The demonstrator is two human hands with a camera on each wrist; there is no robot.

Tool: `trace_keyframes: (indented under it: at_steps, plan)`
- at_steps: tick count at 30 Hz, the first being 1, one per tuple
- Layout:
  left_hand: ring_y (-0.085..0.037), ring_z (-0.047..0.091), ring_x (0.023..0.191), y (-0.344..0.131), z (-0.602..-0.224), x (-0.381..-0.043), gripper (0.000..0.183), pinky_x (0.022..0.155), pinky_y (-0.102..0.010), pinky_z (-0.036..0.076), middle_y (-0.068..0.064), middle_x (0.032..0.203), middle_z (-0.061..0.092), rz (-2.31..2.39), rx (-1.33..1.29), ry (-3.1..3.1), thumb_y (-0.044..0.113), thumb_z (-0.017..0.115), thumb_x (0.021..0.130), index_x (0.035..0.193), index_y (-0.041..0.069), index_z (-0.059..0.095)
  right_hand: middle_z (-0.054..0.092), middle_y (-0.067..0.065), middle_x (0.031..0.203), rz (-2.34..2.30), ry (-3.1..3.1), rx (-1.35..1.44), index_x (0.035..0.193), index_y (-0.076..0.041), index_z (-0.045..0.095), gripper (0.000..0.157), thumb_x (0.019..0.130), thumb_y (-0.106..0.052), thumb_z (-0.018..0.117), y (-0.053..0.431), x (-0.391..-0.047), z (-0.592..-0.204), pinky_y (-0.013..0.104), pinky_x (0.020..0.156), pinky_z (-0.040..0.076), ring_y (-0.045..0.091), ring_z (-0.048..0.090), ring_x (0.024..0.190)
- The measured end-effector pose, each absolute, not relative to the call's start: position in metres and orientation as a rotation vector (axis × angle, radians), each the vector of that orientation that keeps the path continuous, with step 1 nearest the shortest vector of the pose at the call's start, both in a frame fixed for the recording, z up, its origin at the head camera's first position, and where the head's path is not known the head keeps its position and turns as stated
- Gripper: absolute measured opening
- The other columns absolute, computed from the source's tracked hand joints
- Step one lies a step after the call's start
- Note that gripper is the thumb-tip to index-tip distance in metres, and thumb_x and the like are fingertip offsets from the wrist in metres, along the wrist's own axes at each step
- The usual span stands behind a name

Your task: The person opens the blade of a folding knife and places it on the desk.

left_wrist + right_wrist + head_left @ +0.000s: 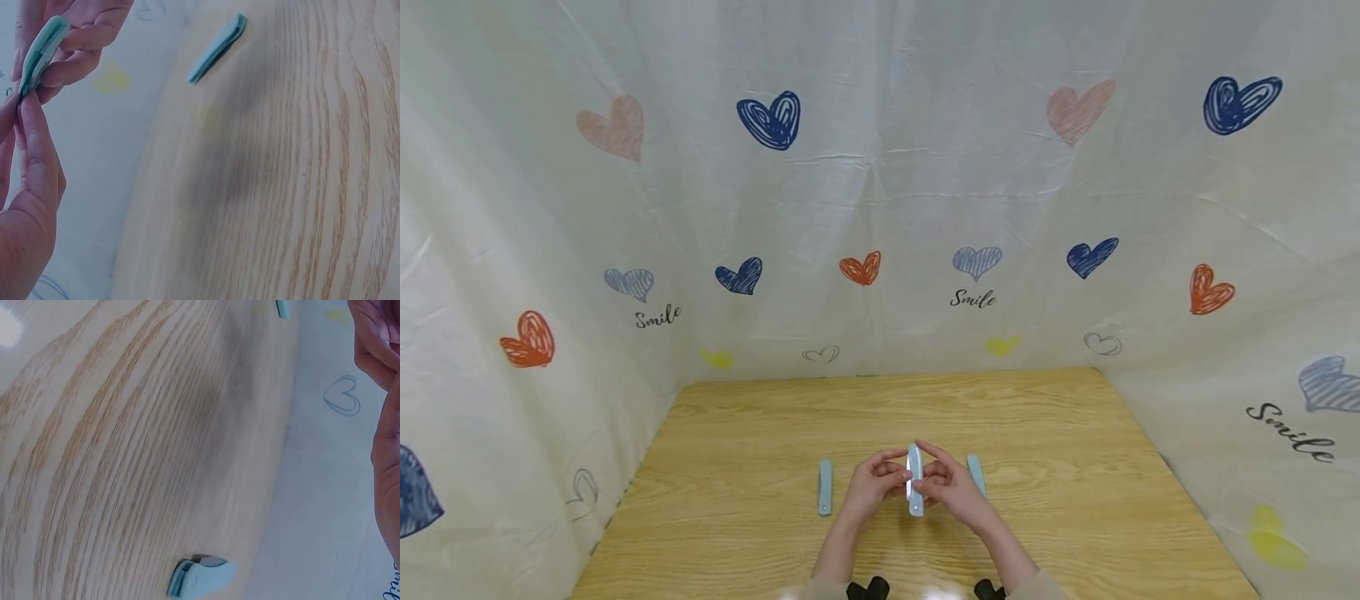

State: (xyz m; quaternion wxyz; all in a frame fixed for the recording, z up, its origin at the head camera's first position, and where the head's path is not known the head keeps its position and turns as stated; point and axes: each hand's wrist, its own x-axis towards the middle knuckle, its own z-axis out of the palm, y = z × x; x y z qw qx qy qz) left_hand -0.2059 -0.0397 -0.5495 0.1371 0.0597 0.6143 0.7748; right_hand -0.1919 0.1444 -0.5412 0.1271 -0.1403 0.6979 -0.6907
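Observation:
A light blue folding knife (915, 492) with a shiny strip of blade along its left side stands upright between my hands, above the table. My left hand (871, 490) pinches it from the left with thumb and fingers. From the right, my right hand (957, 492) grips it, thumb across the handle and a finger at its top end. In the left wrist view, the held knife (44, 53) tilts between both hands. A second light blue folding knife (825, 487) lies left of my left hand. A third (976, 473) lies behind my right hand, partly hidden.
The wooden table (737, 433) has light grain and meets a pale curtain (880, 208) printed with hearts at its back and sides. Two dark knobs (872, 588) show at the bottom edge, near my sleeves.

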Motion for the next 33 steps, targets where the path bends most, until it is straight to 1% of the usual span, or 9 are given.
trace_keyframes:
  at_steps: [2,4,6,11,13,17,20,29,33]
  plan:
    - [-0.011,0.064,0.078,-0.0409,-0.5476,-0.2047,0.041,0.08,-0.035,0.059,0.002,0.085,0.064,2.238,0.18,1.773,-0.001,0.065,0.091,0.128,-0.013,0.052,0.06,0.016,0.101,-2.002,2.032,-0.427,0.151,0.003,0.027,0.069,0.092,-0.004,0.064,0.1446,-0.1909,-0.5395,0.035,0.068,0.058,0.017,0.063,0.082]
    - [-0.011,0.064,0.078,-0.042,-0.5465,-0.2038,0.041,0.078,-0.032,0.059,0.001,0.085,0.064,2.241,0.187,1.768,-0.001,0.065,0.091,0.128,-0.012,0.052,0.06,0.017,0.102,-1.996,2.034,-0.451,0.151,0.003,0.026,0.069,0.093,-0.003,0.063,0.1446,-0.1903,-0.5384,0.035,0.068,0.058,0.017,0.063,0.083]
    - [-0.011,0.064,0.078,-0.0428,-0.5461,-0.2035,0.042,0.076,-0.029,0.058,0.001,0.085,0.064,2.25,0.179,1.754,0.0,0.066,0.09,0.128,-0.012,0.053,0.06,0.018,0.102,-1.993,2.028,-0.468,0.151,0.003,0.026,0.069,0.093,-0.003,0.062,0.1442,-0.19,-0.5378,0.039,0.069,0.059,0.017,0.063,0.083]
    - [-0.011,0.064,0.078,-0.0432,-0.5459,-0.2029,0.043,0.074,-0.027,0.058,0.001,0.085,0.065,2.269,0.172,1.745,0.0,0.067,0.089,0.128,-0.012,0.053,0.059,0.017,0.102,-1.989,2.022,-0.478,0.152,0.001,0.025,0.069,0.094,-0.003,0.062,0.143,-0.1894,-0.5372,0.051,0.072,0.059,0.017,0.063,0.084]
    - [-0.011,0.064,0.078,-0.0428,-0.5464,-0.203,0.042,0.073,-0.027,0.058,0.001,0.085,0.065,2.271,0.166,1.75,0.001,0.067,0.09,0.127,-0.012,0.054,0.059,0.017,0.102,-1.987,2.022,-0.474,0.153,0.001,0.024,0.069,0.094,-0.003,0.061,0.1432,-0.1891,-0.5372,0.05,0.071,0.059,0.018,0.063,0.084]
    - [-0.012,0.064,0.077,-0.0414,-0.5478,-0.2035,0.04,0.073,-0.027,0.058,0.0,0.085,0.065,2.273,0.151,1.766,0.001,0.067,0.09,0.126,-0.011,0.055,0.059,0.017,0.102,-1.987,2.019,-0.457,0.153,0.001,0.023,0.07,0.094,-0.002,0.061,0.1439,-0.1891,-0.5376,0.044,0.069,0.061,0.019,0.063,0.084]
    - [-0.012,0.064,0.076,-0.0406,-0.5485,-0.2042,0.04,0.073,-0.027,0.058,0.0,0.085,0.064,2.268,0.155,1.782,0.0,0.066,0.09,0.127,-0.011,0.055,0.058,0.016,0.101,-1.996,2.014,-0.437,0.153,0.001,0.021,0.071,0.094,-0.002,0.061,0.1442,-0.1889,-0.5378,0.043,0.069,0.061,0.019,0.063,0.085]
    - [-0.011,0.062,0.08,-0.0393,-0.5526,-0.2013,0.04,0.075,-0.027,0.059,-0.001,0.089,0.063,2.221,0.15,1.855,0.003,0.066,0.092,0.127,-0.013,0.056,0.057,0.019,0.104,-2.017,1.981,-0.407,0.154,0.0,0.019,0.072,0.095,-0.002,0.059,0.1433,-0.1863,-0.5427,0.047,0.07,0.06,0.02,0.063,0.086]
    - [-0.011,0.062,0.081,-0.038,-0.5536,-0.1992,0.036,0.075,-0.026,0.059,-0.004,0.091,0.065,2.223,0.148,1.865,0.002,0.065,0.092,0.123,-0.016,0.057,0.058,0.019,0.105,-2.022,1.977,-0.37,0.154,-0.001,0.02,0.071,0.095,-0.001,0.059,0.142,-0.1848,-0.5442,0.044,0.069,0.061,0.022,0.063,0.087]
